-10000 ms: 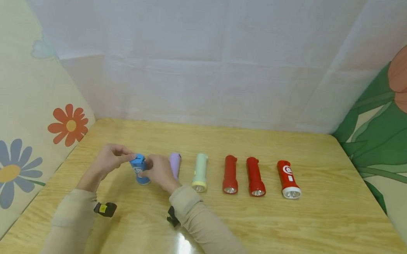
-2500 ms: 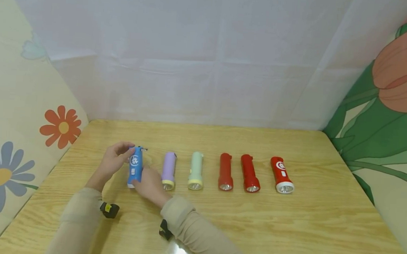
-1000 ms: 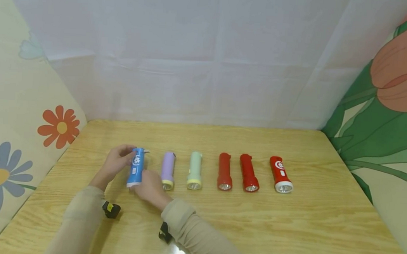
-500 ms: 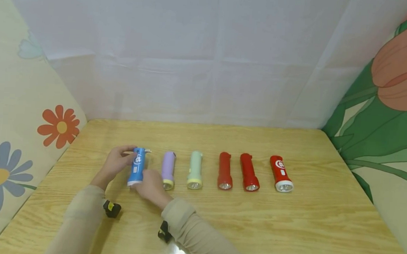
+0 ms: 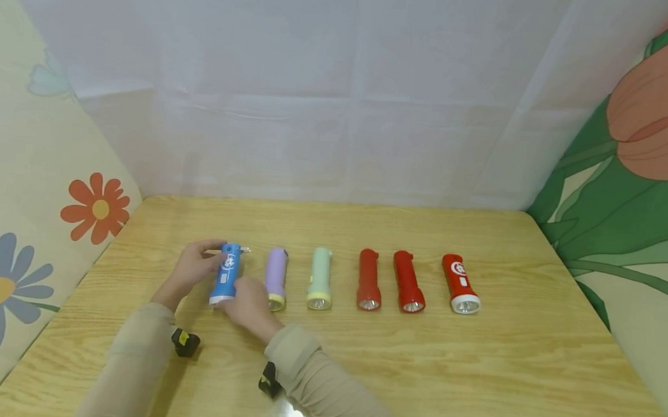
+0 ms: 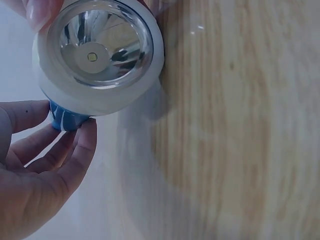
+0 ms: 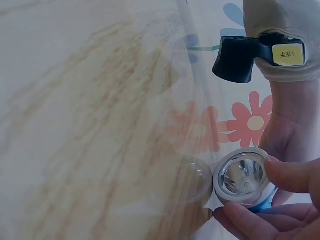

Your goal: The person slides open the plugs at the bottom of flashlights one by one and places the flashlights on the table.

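Across my view runs a wooden table (image 5: 473,370), and at its left side I see the left hand (image 5: 190,270) and right hand (image 5: 249,304) both clamped on one blue flashlight (image 5: 226,275), by tail (image 5: 231,248) and white rim (image 6: 100,102) respectively. I find it left of five other flashlights (image 5: 321,271) in a row, nearest the purple flashlight (image 5: 276,272).

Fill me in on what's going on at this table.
A person's left hand pinches a blue flashlight near its tail end, while the right hand grips it by its white head. To its right, a purple flashlight, a green flashlight and three red flashlights lie in a row on the table.
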### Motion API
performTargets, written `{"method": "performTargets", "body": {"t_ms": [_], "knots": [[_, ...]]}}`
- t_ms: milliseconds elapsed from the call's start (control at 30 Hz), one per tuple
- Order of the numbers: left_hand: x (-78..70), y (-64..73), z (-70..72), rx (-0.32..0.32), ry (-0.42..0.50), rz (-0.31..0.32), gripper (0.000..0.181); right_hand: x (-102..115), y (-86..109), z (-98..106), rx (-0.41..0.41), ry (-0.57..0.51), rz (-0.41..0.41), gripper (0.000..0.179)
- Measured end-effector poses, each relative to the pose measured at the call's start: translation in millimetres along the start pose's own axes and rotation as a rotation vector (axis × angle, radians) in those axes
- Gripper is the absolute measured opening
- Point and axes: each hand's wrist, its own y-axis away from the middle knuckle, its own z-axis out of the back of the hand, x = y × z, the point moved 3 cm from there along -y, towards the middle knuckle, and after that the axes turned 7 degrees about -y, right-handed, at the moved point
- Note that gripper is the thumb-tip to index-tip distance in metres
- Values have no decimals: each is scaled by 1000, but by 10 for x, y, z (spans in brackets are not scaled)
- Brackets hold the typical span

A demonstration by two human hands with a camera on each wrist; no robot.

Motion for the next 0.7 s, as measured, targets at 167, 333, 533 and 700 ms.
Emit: {"method": "performTargets", "body": {"t_ms": [167, 333, 533, 700], "knots": [[23, -16, -10, 10, 7, 0, 45, -3, -8, 6, 1, 1, -20, 22], [55, -43, -26, 24, 7, 13, 45, -8, -23, -4, 7, 11, -50, 22], [69, -69, -42, 31, 0, 12, 45, -6, -30, 1, 3, 49, -56, 24], [75, -79, -49, 42, -9, 9, 45, -5, -38, 0, 5, 55, -55, 23]]}}
